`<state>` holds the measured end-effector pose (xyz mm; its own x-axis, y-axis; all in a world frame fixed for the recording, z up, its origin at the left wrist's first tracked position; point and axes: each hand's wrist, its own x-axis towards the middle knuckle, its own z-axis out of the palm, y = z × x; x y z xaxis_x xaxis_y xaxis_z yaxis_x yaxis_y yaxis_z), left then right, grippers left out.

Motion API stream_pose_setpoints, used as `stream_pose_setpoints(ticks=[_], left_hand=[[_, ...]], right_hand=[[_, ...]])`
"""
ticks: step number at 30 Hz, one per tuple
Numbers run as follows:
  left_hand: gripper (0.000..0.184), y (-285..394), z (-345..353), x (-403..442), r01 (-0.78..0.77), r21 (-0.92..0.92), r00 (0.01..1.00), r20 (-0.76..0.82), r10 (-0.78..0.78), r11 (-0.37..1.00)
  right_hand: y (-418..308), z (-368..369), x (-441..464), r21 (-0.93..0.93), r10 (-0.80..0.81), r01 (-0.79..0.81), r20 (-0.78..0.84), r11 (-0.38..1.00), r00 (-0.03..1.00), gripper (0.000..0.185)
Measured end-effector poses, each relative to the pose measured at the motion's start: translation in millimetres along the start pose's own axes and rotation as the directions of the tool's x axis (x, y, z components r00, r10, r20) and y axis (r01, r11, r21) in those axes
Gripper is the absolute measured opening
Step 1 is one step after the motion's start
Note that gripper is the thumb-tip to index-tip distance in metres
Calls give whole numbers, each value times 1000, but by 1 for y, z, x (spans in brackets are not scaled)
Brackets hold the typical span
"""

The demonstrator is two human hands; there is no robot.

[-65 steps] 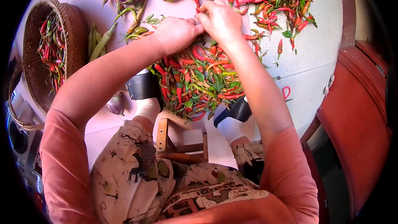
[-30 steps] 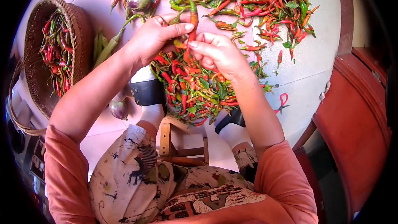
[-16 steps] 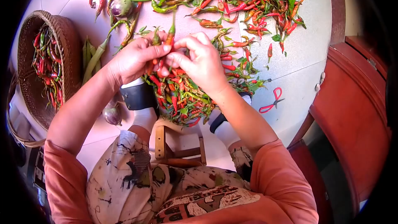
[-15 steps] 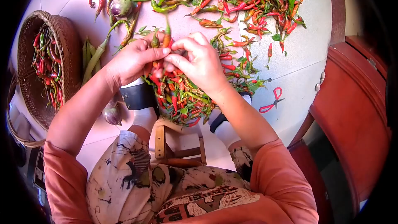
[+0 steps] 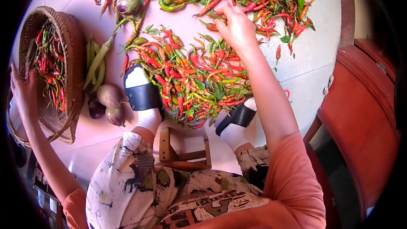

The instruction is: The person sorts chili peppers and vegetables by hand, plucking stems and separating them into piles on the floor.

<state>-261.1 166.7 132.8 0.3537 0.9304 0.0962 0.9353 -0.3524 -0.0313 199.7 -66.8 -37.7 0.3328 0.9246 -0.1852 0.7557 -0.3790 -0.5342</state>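
My left hand (image 5: 24,91) is at the left side of the wicker basket (image 5: 70,55), fingers stretched out and apart near its opening. A blurred greenish shape just above those fingers is hard to make out. Inside the basket lie red and dark chili peppers (image 5: 51,65). My right hand (image 5: 234,27) reaches forward to the edge of the far chili pile (image 5: 263,0), its thumb and forefinger closed around a brownish-green chili pepper (image 5: 216,17). Just below that, an orange-red chili (image 5: 208,26) lies by the thumb. A nearer heap of chilies (image 5: 186,80) spreads between my feet.
Long green pods (image 5: 98,61) and purple eggplants (image 5: 111,97) lie right of the basket. Another eggplant (image 5: 127,5) sits farther off. Red-handled scissors (image 5: 287,94) are mostly hidden behind my right forearm. A wooden stool (image 5: 165,144) and red furniture (image 5: 360,118) stand nearby.
My hands were together over the near heap, handling chilies. The left has swung out to the basket, and the right has moved forward to the far pile.
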Motion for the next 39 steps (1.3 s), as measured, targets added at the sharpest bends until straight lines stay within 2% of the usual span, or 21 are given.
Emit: stream_pose_setpoints(ticks=[2,3,5,6,7,8,9,11,13,15,17,18,21,23,24,25,27,29,31,34,39], left_hand=[[41,57,2,-12,-28,-218,999,25,34,975],[40,90,1,-19,-44,-328,997,43,62,944],[38,145,2,-30,-43,-528,981,139,137,848],[37,169,7,-36,-3,-623,956,228,185,783],[36,195,17,-44,119,-714,890,384,244,690],[34,213,25,-51,390,-774,771,570,283,498],[32,232,39,-55,641,-712,603,698,387,287],[36,254,50,-62,816,-576,508,747,430,37],[40,268,56,-69,895,-444,404,764,502,-45],[44,277,61,-77,890,-430,434,692,577,-153],[43,281,58,-82,860,-472,483,632,606,-192],[43,281,61,-83,864,-464,478,632,609,-196],[41,282,71,-85,772,-626,561,594,576,-106],[38,280,76,-86,488,-856,722,506,472,170],[39,279,70,-83,403,-888,766,460,448,221],[39,278,73,-84,408,-887,766,462,448,216],[39,276,80,-84,170,-939,834,299,463,300],[38,275,81,-82,153,-932,831,302,467,330],[37,273,81,-80,134,-922,826,307,472,364],[37,269,83,-77,95,-924,825,281,490,371],[39,264,93,-77,67,-923,833,260,488,379]], right_hand=[[11,-6,-10,177,113,-127,85,976,990,23],[19,-5,-13,444,219,-316,256,839,941,24],[-9,-39,-17,652,308,-638,559,410,770,29],[-9,-38,-22,722,237,-628,581,292,778,30],[-10,-35,-26,772,157,-614,593,166,789,31],[-31,-42,-31,791,138,-606,594,76,793,34],[-37,-44,-33,786,78,-617,613,34,786,33],[-60,-49,-40,819,70,-574,572,8,817,30],[-75,-48,-47,823,64,-566,567,-35,821,30],[-86,-46,-54,824,70,-562,566,-73,821,29],[-94,-40,-61,850,68,-513,522,-117,850,26],[-98,-39,-64,857,74,-502,512,-118,856,24],[-99,-31,-68,872,136,-470,487,-139,863,24],[-99,-30,-66,866,166,-488,501,-111,850,24],[-98,-28,-66,868,168,-492,495,-61,853,24],[-98,-27,-66,868,170,-496,491,-12,854,25],[-98,-30,-64,862,174,-506,501,-23,848,26],[-100,-31,-60,857,175,-514,512,-38,841,27],[-103,-29,-57,853,221,-503,469,137,855,26],[-106,-23,-54,848,242,-490,441,203,864,23],[-117,-18,-49,860,251,-468,415,206,874,19]])
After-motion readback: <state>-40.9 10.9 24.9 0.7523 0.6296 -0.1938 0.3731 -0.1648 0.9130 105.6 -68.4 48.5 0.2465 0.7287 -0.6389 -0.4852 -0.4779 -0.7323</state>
